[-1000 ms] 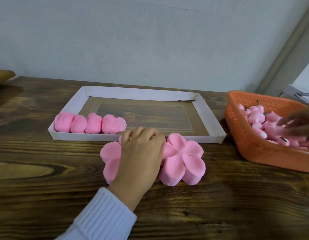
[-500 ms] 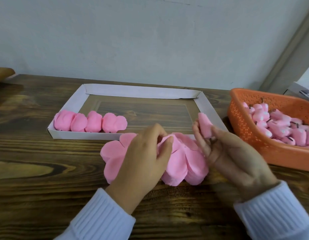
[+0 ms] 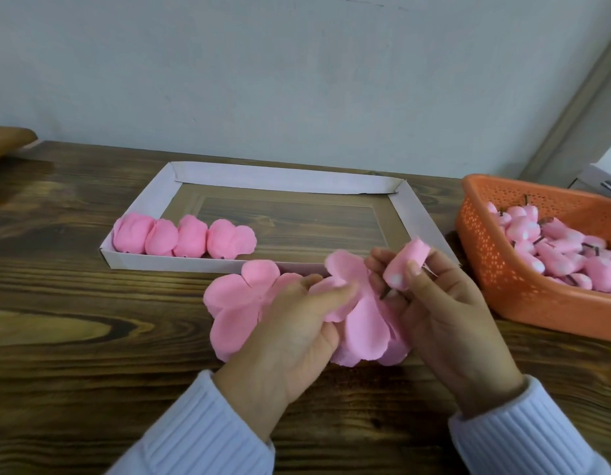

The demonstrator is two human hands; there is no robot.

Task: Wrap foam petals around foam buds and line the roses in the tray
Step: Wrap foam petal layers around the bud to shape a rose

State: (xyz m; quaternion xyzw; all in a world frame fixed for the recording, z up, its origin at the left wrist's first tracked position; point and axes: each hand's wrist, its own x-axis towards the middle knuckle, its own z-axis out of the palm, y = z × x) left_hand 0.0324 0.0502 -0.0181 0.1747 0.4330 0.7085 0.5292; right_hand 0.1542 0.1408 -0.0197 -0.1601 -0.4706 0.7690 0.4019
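While both hands work over the near centre of the tabletop (image 3: 91, 320), the left hand (image 3: 297, 330) pinches one pink, flower-shaped petal sheet (image 3: 345, 277) between thumb and fingertips, its far petals lifted off the pile below. Its thumb lies across the middle of the sheet. The right hand (image 3: 444, 313) pinches a foam bud (image 3: 405, 265) between thumb and fingers, held tilted above the tabletop just right of that sheet (contact between bud and sheet cannot be confirmed). A short dark stem shows below the bud. Two piles of petal sheets lie side by side just in front of the tray: the left petal stack (image 3: 228, 303) is partly covered by the left hand, and the right petal stack (image 3: 394, 351) sits under and between both hands. The tray (image 3: 283, 178), shallow with white walls, lies beyond the stacks. Four finished roses (image 3: 180, 236) stand in a row along its near wall at the left end, each touching the next. An orange perforated basket (image 3: 485, 269) stands at the right, close to the tray's right wall, holding a heap of loose buds (image 3: 554, 248). Both wrists wear white ribbed sleeves (image 3: 201, 430).
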